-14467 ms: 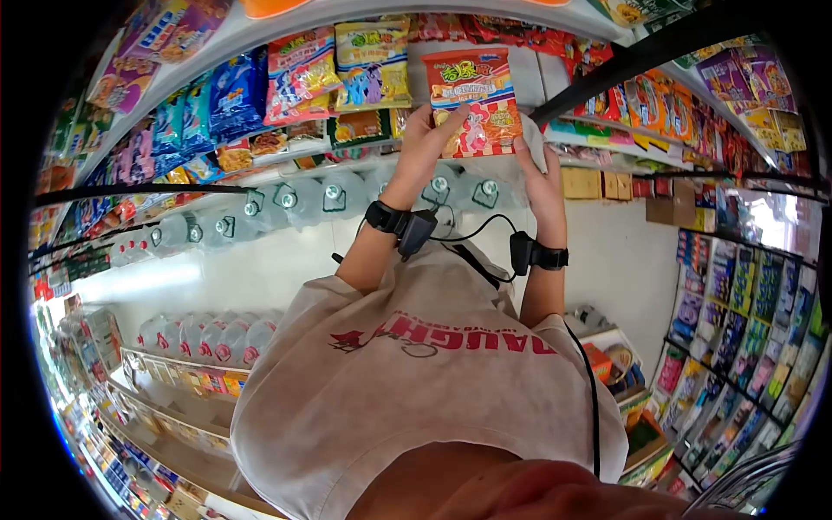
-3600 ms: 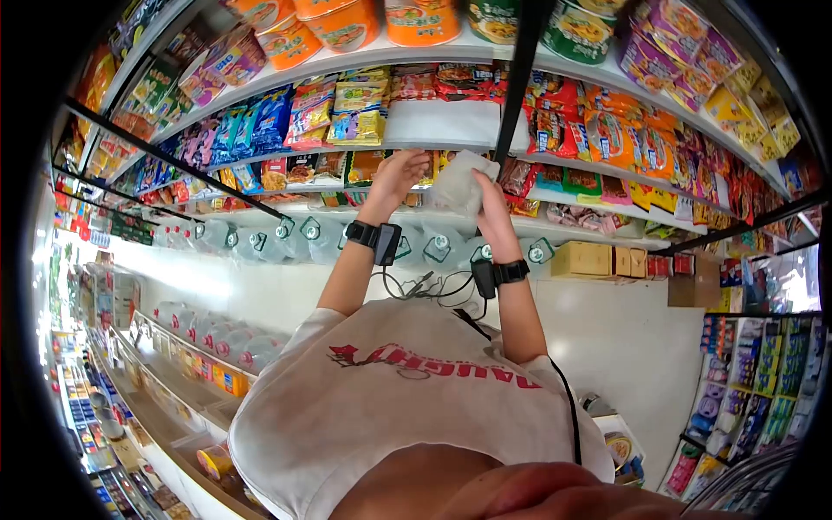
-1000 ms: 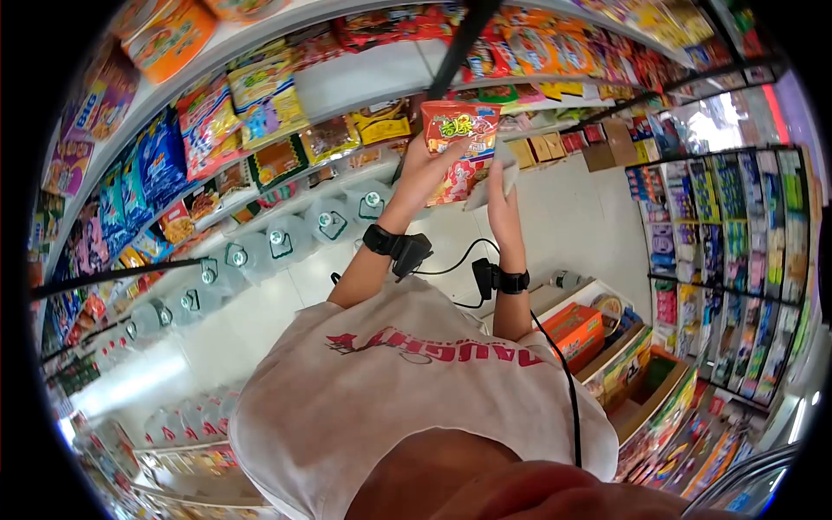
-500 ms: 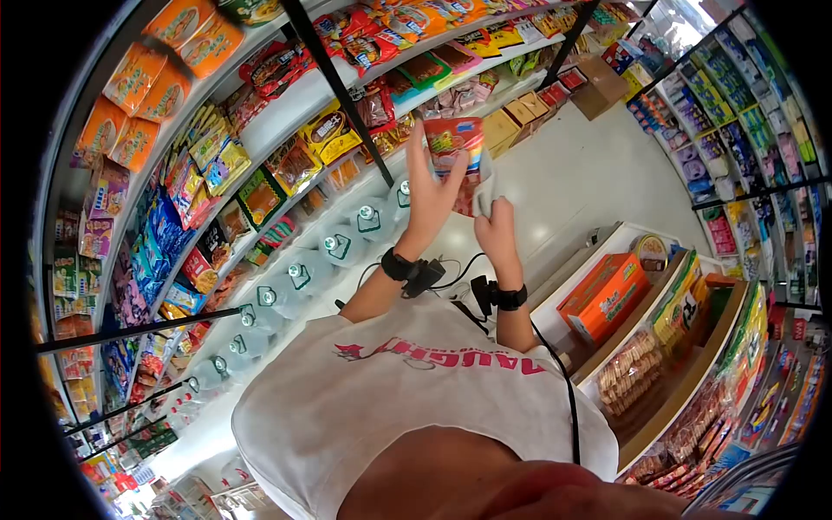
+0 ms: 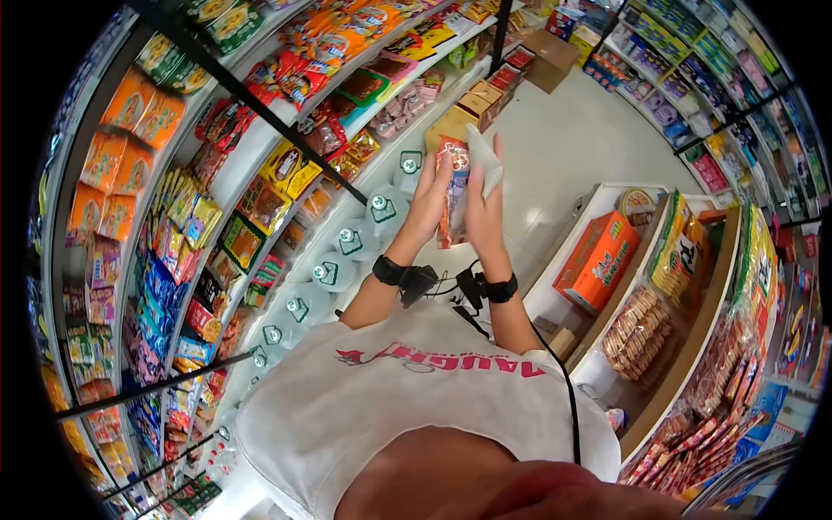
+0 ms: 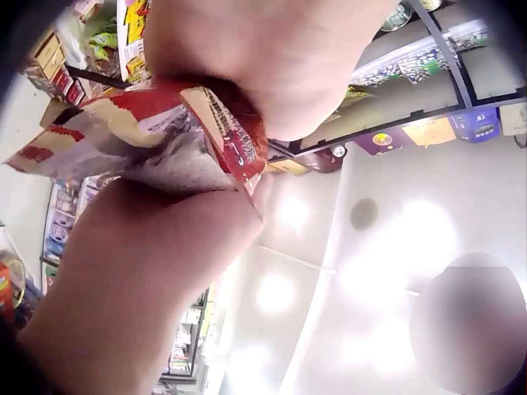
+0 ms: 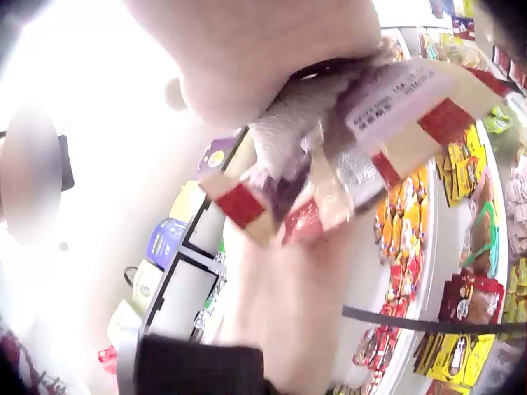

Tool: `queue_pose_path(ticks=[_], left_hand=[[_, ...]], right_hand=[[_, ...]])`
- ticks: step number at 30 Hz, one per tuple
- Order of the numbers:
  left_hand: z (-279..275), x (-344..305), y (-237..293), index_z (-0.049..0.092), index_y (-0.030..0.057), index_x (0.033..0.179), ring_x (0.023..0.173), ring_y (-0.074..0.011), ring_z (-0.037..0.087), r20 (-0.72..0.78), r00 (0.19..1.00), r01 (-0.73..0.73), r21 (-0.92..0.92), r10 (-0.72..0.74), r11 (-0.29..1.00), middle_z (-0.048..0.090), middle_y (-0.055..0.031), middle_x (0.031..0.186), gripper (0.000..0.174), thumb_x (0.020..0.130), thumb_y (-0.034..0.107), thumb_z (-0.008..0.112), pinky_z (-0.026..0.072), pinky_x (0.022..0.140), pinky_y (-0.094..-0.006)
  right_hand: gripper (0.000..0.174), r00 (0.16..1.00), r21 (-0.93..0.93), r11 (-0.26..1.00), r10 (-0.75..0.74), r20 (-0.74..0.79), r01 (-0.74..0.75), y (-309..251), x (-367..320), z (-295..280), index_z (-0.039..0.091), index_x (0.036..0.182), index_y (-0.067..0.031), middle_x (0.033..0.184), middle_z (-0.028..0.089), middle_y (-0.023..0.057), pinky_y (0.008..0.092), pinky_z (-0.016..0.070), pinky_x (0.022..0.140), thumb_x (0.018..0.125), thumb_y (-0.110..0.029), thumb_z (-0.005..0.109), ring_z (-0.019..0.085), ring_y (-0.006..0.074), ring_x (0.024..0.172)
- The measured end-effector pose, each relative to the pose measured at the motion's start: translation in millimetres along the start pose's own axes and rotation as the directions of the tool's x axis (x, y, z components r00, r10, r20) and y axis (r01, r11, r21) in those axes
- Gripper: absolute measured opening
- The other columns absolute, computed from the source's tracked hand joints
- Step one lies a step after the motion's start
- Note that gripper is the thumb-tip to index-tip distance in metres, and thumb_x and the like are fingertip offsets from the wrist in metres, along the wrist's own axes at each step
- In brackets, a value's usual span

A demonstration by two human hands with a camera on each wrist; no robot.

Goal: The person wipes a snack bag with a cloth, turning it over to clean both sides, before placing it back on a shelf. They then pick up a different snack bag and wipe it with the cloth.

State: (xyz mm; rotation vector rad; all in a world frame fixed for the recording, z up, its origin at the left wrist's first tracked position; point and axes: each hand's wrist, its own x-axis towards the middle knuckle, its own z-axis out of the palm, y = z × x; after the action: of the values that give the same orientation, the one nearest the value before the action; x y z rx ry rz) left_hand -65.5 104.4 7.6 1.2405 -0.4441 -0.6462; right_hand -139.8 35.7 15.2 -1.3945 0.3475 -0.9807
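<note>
A red snack bag stands nearly edge-on between my two hands, in front of my chest in the head view. My left hand grips it from the left. My right hand holds a whitish cloth against the bag's other side, and part of the cloth sticks up by the fingertips. The left wrist view shows the bag's folded end and grey cloth beside the right hand. Printed date text shows on the bag's back in the right wrist view. Most fingertips are hidden behind the bag and cloth.
Shelves of snack packets curve along the left, with large water bottles lined up on the floor below. At right stands a low rack with an orange box. A cardboard box sits farther ahead, before more shelves.
At 3.6 s ago only the cloth was held; the bag is in my hands since. My body has turned right toward the low rack, and the bag's front has swung to edge-on.
</note>
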Motion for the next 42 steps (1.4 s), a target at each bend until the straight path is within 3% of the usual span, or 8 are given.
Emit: queue_pose_path(ticks=[10,11,16,20,27,34,38,42], left_hand=[[13,29,-20,0.051,-0.0019,0.133,0.1,-0.0108,0.057,0.394,0.919,0.011,0.018,-0.017,1.0,0.061,-0.0066,0.117,0.039,0.108,0.026,0.04,0.0469,0.089,-0.0246],[9,35,-20,0.052,-0.0021,0.13,0.099,-0.0081,0.057,0.458,0.889,-0.012,0.074,-0.024,0.997,0.062,-0.0038,0.112,0.038,0.108,0.027,0.042,0.0467,0.086,-0.0232],[7,50,13,0.055,0.0001,0.126,0.095,-0.0026,0.053,0.58,0.814,0.081,-0.056,-0.034,0.995,0.06,0.0019,0.107,0.038,0.108,0.031,0.044,0.0452,0.084,-0.0212],[-1,76,32,0.052,-0.0004,0.127,0.096,-0.0039,0.055,0.546,0.836,0.06,-0.19,0.054,0.98,0.062,-0.0016,0.109,0.034,0.107,0.026,0.045,0.0456,0.085,-0.0212],[-33,111,22,0.068,-0.0022,0.104,0.08,-0.0027,0.057,0.573,0.819,-0.026,0.065,-0.016,0.998,0.067,0.0002,0.088,0.03,0.103,0.026,0.056,0.0466,0.07,-0.0199],[-49,124,29,0.067,-0.0004,0.101,0.078,-0.0022,0.055,0.527,0.849,0.161,-0.209,-0.028,0.964,0.064,0.0037,0.084,0.027,0.102,0.025,0.057,0.0457,0.072,-0.0198],[-61,135,-7,0.055,-0.0021,0.124,0.103,-0.017,0.056,0.247,0.895,-0.414,0.151,0.371,0.898,0.057,-0.0105,0.123,0.04,0.098,0.028,0.063,0.0468,0.093,-0.0327],[-61,122,20,0.036,-0.0037,0.146,0.141,-0.0308,0.036,0.651,0.687,-0.313,-0.135,0.322,0.94,0.036,-0.0188,0.152,0.058,0.101,0.028,0.055,0.0281,0.116,-0.0389]], right_hand=[[0.047,0.95,-0.53,0.789,-0.281,0.137,0.31,4,14,-22,0.046,0.14,0.0011,0.145,0.047,0.0189,0.0535,0.0137,0.12,0.098,-0.02,0.046,0.034,0.0362,0.142],[0.046,0.945,-0.594,0.749,-0.319,0.068,0.295,2,17,-22,0.049,0.137,0.0019,0.138,0.053,0.0201,0.0471,0.0263,0.116,0.101,-0.027,0.044,0.045,0.0363,0.133],[0.048,0.9,-0.22,0.943,0.143,-0.412,-0.251,16,26,-56,0.059,0.124,0.0011,0.12,0.064,0.0116,0.0348,0.0442,0.097,0.104,-0.04,0.045,0.06,0.0239,0.106],[0.035,0.869,0.376,0.911,0.319,-0.377,-0.171,14,24,-49,0.064,0.117,-0.0011,0.11,0.068,0.0032,0.0266,0.0492,0.084,0.102,-0.031,0.057,0.062,0.0091,0.099],[0.023,0.814,-0.443,0.894,-0.213,-0.54,-0.06,1,27,10,0.067,0.105,0.0034,0.09,0.067,0.0007,0.0233,0.0467,0.071,0.097,-0.018,0.065,0.058,0.0063,0.082],[0.027,0.841,-0.111,0.969,0.132,-0.525,-0.221,11,14,56,0.065,0.11,-0.0006,0.096,0.067,0.0002,0.0252,0.0477,0.072,0.099,-0.025,0.062,0.059,0.008,0.083],[0.026,0.836,-0.35,0.88,0.09,-0.541,-0.32,29,18,50,0.062,0.112,0.0009,0.097,0.065,0.0024,0.0261,0.0482,0.074,0.1,-0.022,0.061,0.057,0.0084,0.085],[0.035,0.892,-0.498,0.849,-0.076,-0.446,-0.176,23,32,77,0.055,0.128,0.004,0.115,0.064,0.011,0.0296,0.049,0.088,0.099,-0.016,0.059,0.06,0.015,0.101]])
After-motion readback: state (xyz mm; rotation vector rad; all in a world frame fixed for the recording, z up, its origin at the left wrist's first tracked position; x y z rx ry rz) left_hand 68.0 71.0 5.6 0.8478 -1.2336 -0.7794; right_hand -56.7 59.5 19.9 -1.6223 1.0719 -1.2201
